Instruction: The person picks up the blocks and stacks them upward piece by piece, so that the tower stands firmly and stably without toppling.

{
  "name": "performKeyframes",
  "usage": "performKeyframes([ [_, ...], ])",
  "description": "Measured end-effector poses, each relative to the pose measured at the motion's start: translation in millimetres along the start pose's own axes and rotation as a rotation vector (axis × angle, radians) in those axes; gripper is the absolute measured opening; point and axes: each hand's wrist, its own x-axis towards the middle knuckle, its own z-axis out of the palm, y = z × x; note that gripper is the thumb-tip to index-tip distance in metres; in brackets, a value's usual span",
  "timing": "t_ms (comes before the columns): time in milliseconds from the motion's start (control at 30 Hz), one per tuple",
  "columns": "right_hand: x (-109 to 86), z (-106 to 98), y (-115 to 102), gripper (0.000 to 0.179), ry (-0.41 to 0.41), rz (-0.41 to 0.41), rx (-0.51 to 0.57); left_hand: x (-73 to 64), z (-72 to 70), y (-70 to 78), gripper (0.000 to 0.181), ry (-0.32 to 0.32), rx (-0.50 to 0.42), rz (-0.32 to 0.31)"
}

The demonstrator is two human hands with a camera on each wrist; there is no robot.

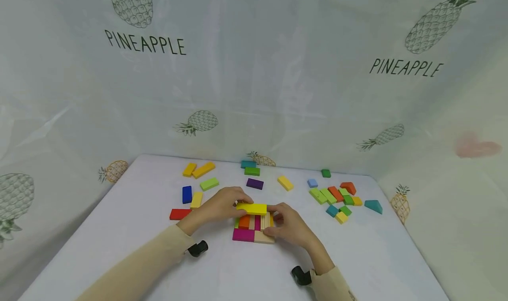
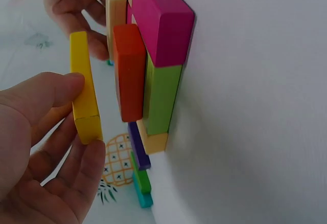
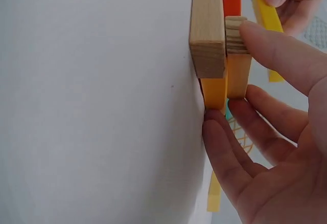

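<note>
My left hand [image 1: 228,203] pinches a yellow block [image 1: 255,209] between thumb and fingers, raised over the far side of a low block stack. In the left wrist view, a gap shows between that yellow block [image 2: 85,88] and the stack. The stack has a magenta block [image 1: 243,235], a plain wood block [image 3: 207,27], a green block [image 2: 162,98] and an orange block [image 2: 129,75] lying on top. My right hand [image 1: 293,227] grips an upper plain wood block [image 3: 238,75] at the stack's right side, thumb on its near end and fingers at its far end.
Loose blocks lie left of the stack, including a red block [image 1: 180,214] and a blue block [image 1: 187,194]. A purple block [image 1: 255,183] lies behind it. Several blocks cluster at the right, with a teal triangular block [image 1: 374,206] outermost. A pineapple-printed sheet [image 1: 254,80] hangs behind the table.
</note>
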Motion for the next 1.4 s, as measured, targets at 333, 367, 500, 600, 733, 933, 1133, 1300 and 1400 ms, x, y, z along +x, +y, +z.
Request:
performKeyframes([
  [333, -3.9, -3.2, -0.1, 0.057, 0.016, -0.003, 0.056, 7.9, 19.4, -5.2, 0.028, -0.006, 0.032, -0.016],
  [367, -3.8, -3.5, -0.2, 0.056, 0.024, -0.013, 0.058, 8.9, 20.0, -5.4, 0.028, -0.002, 0.033, -0.022],
  [500, -2.4, -3.6, 0.5, 0.052, 0.030, -0.047, 0.063, 11.1, 21.1, -4.9, 0.028, 0.007, 0.021, -0.052],
  [600, -1.0, -3.4, 2.2, 0.052, 0.027, -0.044, 0.063, 11.9, 21.0, -3.2, 0.028, 0.005, 0.025, -0.060],
  [733, -0.3, -4.4, 4.3, 0.058, 0.017, -0.031, 0.060, 13.1, 21.8, -2.0, 0.028, 0.008, 0.033, -0.049],
  [933, 0.0, -5.4, 6.2, 0.067, -0.007, -0.018, 0.069, 12.4, 23.2, 0.1, 0.030, 0.009, 0.020, -0.061],
  [1133, 0.4, -4.3, 4.8, 0.065, -0.008, -0.018, 0.067, 9.3, 21.6, -3.3, 0.033, 0.005, -0.011, -0.101],
  [1300, 0.2, -5.4, 4.4, 0.059, 0.000, -0.018, 0.071, 6.8, 17.3, -3.9, 0.030, -0.002, -0.039, -0.111],
  [1400, 0.5, -4.7, 5.0, 0.050, 0.014, -0.018, 0.064, 5.7, 17.2, -4.5, 0.027, -0.005, -0.037, -0.102],
])
